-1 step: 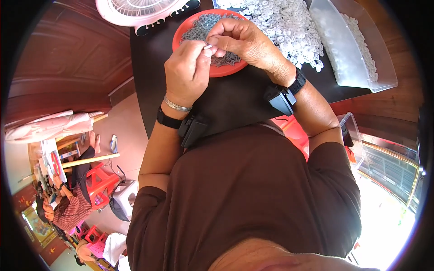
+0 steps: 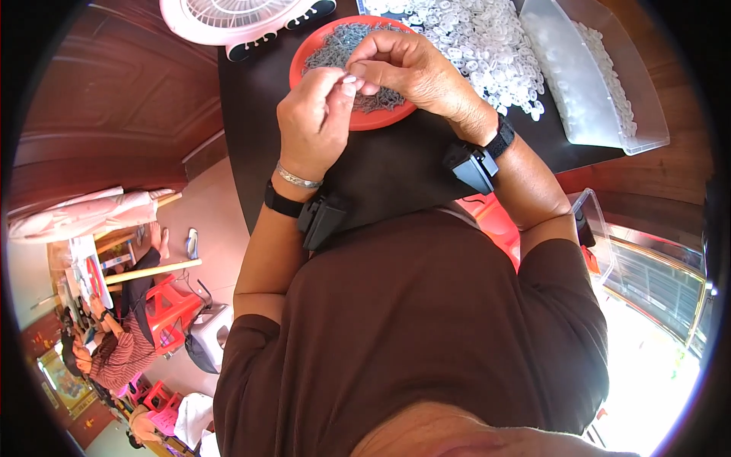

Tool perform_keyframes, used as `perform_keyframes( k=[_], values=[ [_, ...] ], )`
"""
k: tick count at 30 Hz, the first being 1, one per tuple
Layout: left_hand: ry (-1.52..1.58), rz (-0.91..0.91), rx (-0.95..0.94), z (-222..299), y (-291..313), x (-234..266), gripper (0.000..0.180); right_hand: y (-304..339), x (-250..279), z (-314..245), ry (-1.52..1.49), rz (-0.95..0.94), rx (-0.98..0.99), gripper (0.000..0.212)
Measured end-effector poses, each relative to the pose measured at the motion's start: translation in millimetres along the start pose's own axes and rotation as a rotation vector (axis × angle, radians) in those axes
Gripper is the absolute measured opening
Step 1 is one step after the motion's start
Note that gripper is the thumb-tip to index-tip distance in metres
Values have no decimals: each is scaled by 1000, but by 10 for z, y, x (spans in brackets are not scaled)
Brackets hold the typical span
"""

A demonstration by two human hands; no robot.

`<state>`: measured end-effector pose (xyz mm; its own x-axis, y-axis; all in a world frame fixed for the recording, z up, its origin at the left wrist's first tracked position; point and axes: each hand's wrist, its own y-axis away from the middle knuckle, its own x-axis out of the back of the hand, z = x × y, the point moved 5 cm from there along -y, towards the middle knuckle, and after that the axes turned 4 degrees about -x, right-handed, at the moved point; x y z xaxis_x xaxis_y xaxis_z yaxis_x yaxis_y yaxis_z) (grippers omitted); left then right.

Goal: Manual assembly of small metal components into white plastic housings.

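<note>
Both hands meet above a round red tray (image 2: 378,122) heaped with small grey screws (image 2: 335,52). My left hand (image 2: 311,118) is closed, its thumb and forefinger pinching a small white plastic piece (image 2: 349,79). From the other side, my right hand (image 2: 419,76) brings its thumb and fingertips together against that piece. Whatever the right fingertips hold is too small and covered to make out. Just right of the tray spreads a pile of small white plastic pieces (image 2: 495,57), each with a hole.
A translucent plastic bin (image 2: 575,91) with more white pieces lies at the right of the black table (image 2: 381,171). A pink-and-white fan (image 2: 236,19) stands at the far left. Red stools (image 2: 171,308) and a seated person (image 2: 122,354) are off to the left.
</note>
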<state>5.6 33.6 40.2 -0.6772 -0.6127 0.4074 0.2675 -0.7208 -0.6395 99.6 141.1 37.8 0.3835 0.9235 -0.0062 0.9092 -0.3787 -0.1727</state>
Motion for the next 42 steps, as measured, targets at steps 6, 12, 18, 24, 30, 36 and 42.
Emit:
perform_keyframes(
  k=[6, 12, 18, 24, 30, 36, 42],
  values=[
    [123, -8, 101, -87, 52, -56, 12, 9, -3, -26, 88, 51, 4, 10],
    [28, -88, 98, -136, 44, -64, 12, 24, -19, -27, 191, 78, 66, 9],
    [409, -204, 412, -212, 74, -112, 14, 35, -16, -51, 386, 128, 114, 8],
    [525, -195, 529, -237, 115, -149, 16, 38, -18, -50, 445, 145, 137, 9],
    [524, -239, 627, -239, 123, -137, 19, 54, -63, -125, 602, 116, 262, 8],
    [595, -145, 609, -227, 101, -99, 19, 35, 67, -173, 462, 181, 218, 9],
    [567, -68, 528, -212, 79, -41, 19, 45, 67, -149, 495, 117, 150, 10]
  ],
)
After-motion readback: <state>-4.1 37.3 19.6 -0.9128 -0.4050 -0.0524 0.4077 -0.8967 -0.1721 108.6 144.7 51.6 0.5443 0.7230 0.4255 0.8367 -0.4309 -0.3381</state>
